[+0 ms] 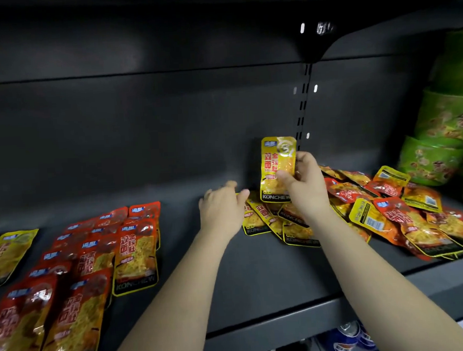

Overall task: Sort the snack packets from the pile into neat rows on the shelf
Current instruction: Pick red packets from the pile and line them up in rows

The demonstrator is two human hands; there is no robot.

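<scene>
Head view: yellow packet [277, 169] upright above the pile [376, 210], pinched by right hand [305, 187] to read its face; left hand [221, 207] spread, empty, nine o'clock; red rows [94, 259] farther left on shelf [258, 276].

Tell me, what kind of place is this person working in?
Most likely a shop aisle. Identical snack packets lie in rows on a dark metal shelf with a slotted upright, green tubs are stacked on the right, and drink cans show on the shelf below.
</scene>
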